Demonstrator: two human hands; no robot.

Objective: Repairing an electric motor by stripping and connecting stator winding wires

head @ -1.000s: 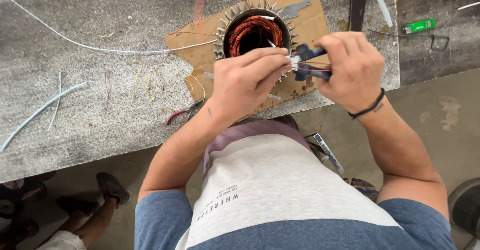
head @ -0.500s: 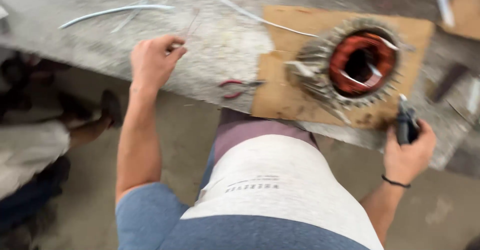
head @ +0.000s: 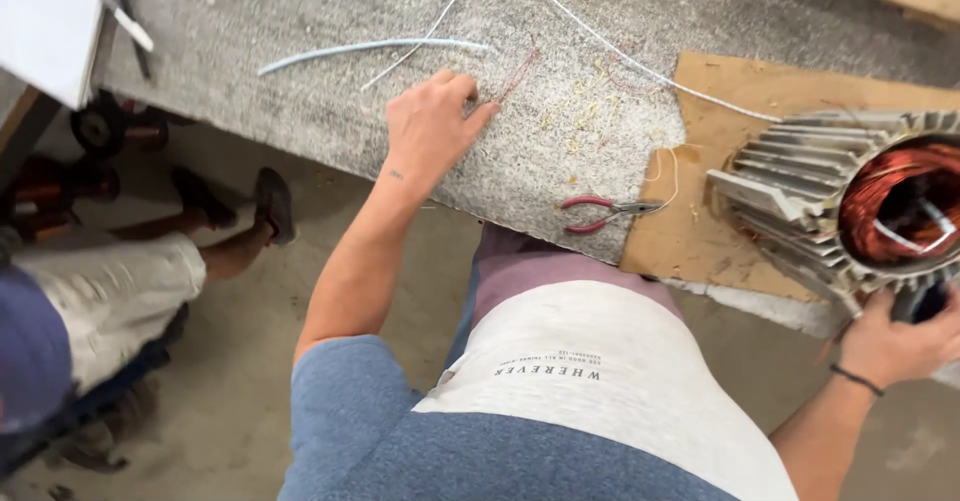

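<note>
Since a moment ago my left hand (head: 432, 126) has come down onto the bench (head: 300, 111), fingers curled at thin red wire (head: 520, 73). My right hand (head: 900, 336) grips a dark tool (head: 925, 303) beside the motor stator (head: 860, 201).

No packages, signs or screens are seen. A flat white sheet-like object (head: 45, 26) is noted at the upper left corner, over the edge of the grey table (head: 300, 111); whether it is a label or paper cannot be told. Small dark printed lettering is carried on the white shirt panel (head: 600, 381).
</note>
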